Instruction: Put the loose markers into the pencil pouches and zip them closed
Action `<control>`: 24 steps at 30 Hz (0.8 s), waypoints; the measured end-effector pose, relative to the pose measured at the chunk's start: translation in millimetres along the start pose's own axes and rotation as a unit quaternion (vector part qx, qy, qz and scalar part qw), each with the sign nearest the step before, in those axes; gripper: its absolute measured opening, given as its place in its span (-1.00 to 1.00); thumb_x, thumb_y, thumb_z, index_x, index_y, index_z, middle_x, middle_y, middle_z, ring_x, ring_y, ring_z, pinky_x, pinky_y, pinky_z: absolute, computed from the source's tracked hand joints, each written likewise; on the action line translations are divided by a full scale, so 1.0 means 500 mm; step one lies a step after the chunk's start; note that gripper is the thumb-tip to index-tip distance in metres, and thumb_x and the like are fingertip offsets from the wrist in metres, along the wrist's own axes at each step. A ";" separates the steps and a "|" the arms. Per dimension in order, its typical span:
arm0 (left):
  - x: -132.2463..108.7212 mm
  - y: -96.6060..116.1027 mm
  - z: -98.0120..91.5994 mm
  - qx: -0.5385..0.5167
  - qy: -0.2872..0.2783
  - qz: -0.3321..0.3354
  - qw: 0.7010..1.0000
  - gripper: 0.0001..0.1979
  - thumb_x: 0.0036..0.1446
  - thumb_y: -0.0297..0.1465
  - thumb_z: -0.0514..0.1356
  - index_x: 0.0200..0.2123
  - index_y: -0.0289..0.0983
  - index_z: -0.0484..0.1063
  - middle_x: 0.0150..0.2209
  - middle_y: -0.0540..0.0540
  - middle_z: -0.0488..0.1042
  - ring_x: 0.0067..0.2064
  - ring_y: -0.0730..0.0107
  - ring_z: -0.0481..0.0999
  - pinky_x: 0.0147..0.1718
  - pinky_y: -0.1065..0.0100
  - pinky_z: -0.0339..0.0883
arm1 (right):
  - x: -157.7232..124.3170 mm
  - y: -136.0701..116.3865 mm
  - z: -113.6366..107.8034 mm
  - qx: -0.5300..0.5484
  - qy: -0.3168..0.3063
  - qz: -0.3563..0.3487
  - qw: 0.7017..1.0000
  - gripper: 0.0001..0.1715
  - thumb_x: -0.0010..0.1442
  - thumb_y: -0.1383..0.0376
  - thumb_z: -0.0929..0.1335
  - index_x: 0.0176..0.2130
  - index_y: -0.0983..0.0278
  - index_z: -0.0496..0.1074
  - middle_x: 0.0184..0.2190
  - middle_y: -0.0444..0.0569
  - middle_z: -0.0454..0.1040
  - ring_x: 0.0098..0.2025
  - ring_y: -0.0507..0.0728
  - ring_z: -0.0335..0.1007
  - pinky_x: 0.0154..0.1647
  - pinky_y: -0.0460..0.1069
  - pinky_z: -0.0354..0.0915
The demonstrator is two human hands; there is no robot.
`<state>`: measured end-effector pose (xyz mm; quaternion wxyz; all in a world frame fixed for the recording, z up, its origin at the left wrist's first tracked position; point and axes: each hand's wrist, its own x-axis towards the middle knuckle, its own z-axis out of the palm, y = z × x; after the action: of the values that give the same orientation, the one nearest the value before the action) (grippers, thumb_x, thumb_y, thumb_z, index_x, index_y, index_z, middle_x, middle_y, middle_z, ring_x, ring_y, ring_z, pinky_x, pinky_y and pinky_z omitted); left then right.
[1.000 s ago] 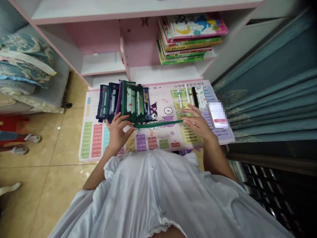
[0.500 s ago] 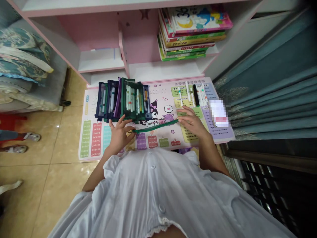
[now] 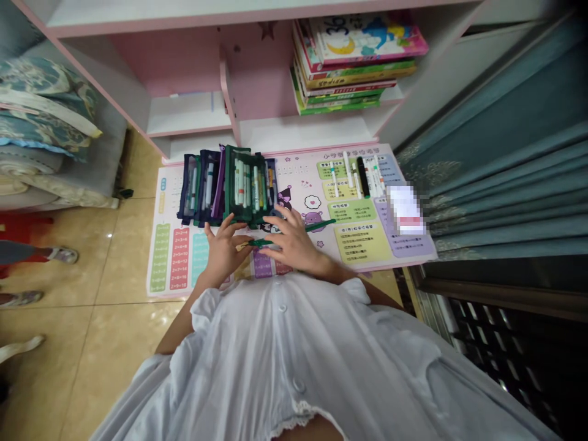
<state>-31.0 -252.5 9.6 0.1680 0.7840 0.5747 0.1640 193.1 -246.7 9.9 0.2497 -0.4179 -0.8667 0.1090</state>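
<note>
A green zipper pouch (image 3: 321,225) is seen almost edge-on as a long narrow strip above the desk's front part. My left hand (image 3: 225,245) pinches its left end between thumb and fingers. Close beside it, my right hand (image 3: 291,242) has its thumb and forefinger closed on the strip near that same end, its other fingers spread. The strip's right end sticks out past my right hand, unheld. Just beyond my left hand lies a row of mesh pouches (image 3: 243,184) in green, navy and purple, with markers inside.
Several loose markers (image 3: 351,171), one of them black, lie at the desk's back right, with a blurred phone-like object (image 3: 405,211) beside them. A printed mat (image 3: 362,242) covers the desk. Behind stand a pink-and-white shelf (image 3: 303,128) and stacked books (image 3: 344,67). Another person's feet (image 3: 62,254) show at left.
My right hand has let go of the pouch's right end and moved left along it, to the end near my left hand. My left hand has barely moved.
</note>
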 end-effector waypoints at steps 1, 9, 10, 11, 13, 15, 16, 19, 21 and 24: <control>0.000 0.000 0.000 0.001 0.001 0.000 1.000 -0.93 0.13 -0.34 0.36 -0.28 -0.06 0.65 0.11 -0.12 0.57 0.39 -0.19 0.25 0.29 -0.52 -0.32 | 0.007 -0.006 0.008 0.004 -0.006 -0.003 1.000 -0.73 0.24 0.04 0.45 -0.30 0.17 0.62 0.20 0.06 0.46 0.41 0.44 0.09 0.36 0.48 0.04; -0.001 -0.006 0.003 -0.003 0.004 0.005 1.000 -0.92 0.14 -0.35 0.35 -0.28 -0.07 0.66 0.09 -0.11 0.58 0.38 -0.19 0.26 0.30 -0.51 -0.31 | 0.023 -0.017 0.031 0.033 -0.009 0.010 0.999 -0.86 0.26 0.26 0.43 -0.32 0.17 0.63 0.17 0.03 0.49 0.41 0.40 0.09 0.36 0.48 0.00; -0.001 -0.006 0.004 -0.004 0.003 0.006 1.000 -0.92 0.14 -0.35 0.35 -0.28 -0.06 0.66 0.09 -0.11 0.58 0.38 -0.18 0.26 0.30 -0.50 -0.32 | 0.023 -0.018 0.029 0.038 -0.013 0.015 0.999 -0.86 0.26 0.27 0.42 -0.32 0.17 0.63 0.16 0.02 0.49 0.41 0.39 0.09 0.36 0.47 0.01; -0.001 -0.006 0.004 -0.007 0.001 0.006 1.000 -0.92 0.14 -0.35 0.34 -0.28 -0.06 0.66 0.09 -0.11 0.59 0.38 -0.18 0.26 0.30 -0.50 -0.33 | 0.023 -0.019 0.026 0.044 -0.018 0.022 0.999 -0.86 0.27 0.28 0.42 -0.32 0.16 0.63 0.16 0.02 0.49 0.41 0.39 0.09 0.35 0.47 0.02; 0.000 -0.005 0.003 -0.011 -0.007 0.004 1.000 -0.91 0.15 -0.35 0.33 -0.29 -0.06 0.66 0.09 -0.10 0.58 0.39 -0.17 0.25 0.31 -0.49 -0.35 | 0.023 -0.022 0.019 0.054 -0.028 0.038 0.997 -0.85 0.27 0.28 0.42 -0.32 0.17 0.63 0.16 0.03 0.50 0.42 0.40 0.08 0.36 0.47 0.02; 0.001 -0.003 0.001 -0.014 -0.013 0.002 1.000 -0.92 0.15 -0.34 0.32 -0.29 -0.06 0.66 0.09 -0.10 0.58 0.39 -0.17 0.24 0.31 -0.49 -0.36 | 0.024 -0.026 0.014 0.060 -0.034 0.054 0.996 -0.86 0.27 0.28 0.42 -0.33 0.17 0.62 0.16 0.03 0.50 0.43 0.40 0.07 0.37 0.49 0.00; 0.002 -0.001 0.000 -0.015 -0.014 0.002 1.000 -0.92 0.16 -0.34 0.32 -0.30 -0.07 0.66 0.09 -0.11 0.58 0.39 -0.17 0.24 0.31 -0.49 -0.36 | 0.024 -0.028 0.012 0.062 -0.035 0.062 0.996 -0.86 0.27 0.28 0.42 -0.33 0.17 0.62 0.16 0.03 0.49 0.43 0.40 0.06 0.37 0.49 -0.01; 0.003 0.003 -0.004 -0.019 -0.018 -0.002 1.000 -0.92 0.16 -0.33 0.32 -0.31 -0.07 0.65 0.09 -0.11 0.58 0.40 -0.17 0.23 0.31 -0.50 -0.35 | 0.026 -0.034 0.009 0.069 -0.034 0.082 0.994 -0.84 0.27 0.29 0.41 -0.35 0.17 0.60 0.18 0.04 0.49 0.44 0.41 0.06 0.38 0.50 -0.02; 0.003 0.005 -0.006 -0.021 -0.021 -0.004 1.000 -0.92 0.16 -0.32 0.31 -0.31 -0.07 0.65 0.09 -0.11 0.57 0.40 -0.18 0.22 0.31 -0.50 -0.34 | 0.027 -0.036 0.009 0.072 -0.032 0.091 0.993 -0.83 0.27 0.30 0.41 -0.37 0.18 0.59 0.18 0.04 0.49 0.44 0.41 0.05 0.38 0.51 -0.04; 0.002 0.005 -0.007 -0.017 -0.021 -0.004 1.000 -0.92 0.16 -0.31 0.31 -0.31 -0.07 0.65 0.09 -0.11 0.58 0.40 -0.17 0.22 0.31 -0.49 -0.34 | 0.028 -0.036 0.010 0.071 -0.027 0.101 0.992 -0.84 0.24 0.31 0.43 -0.40 0.20 0.57 0.18 0.04 0.49 0.44 0.42 0.06 0.38 0.51 -0.05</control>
<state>-29.8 -251.9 13.8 0.1943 0.7819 0.5712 0.1567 170.9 -247.2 17.6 0.2432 -0.4812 -0.8166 0.2061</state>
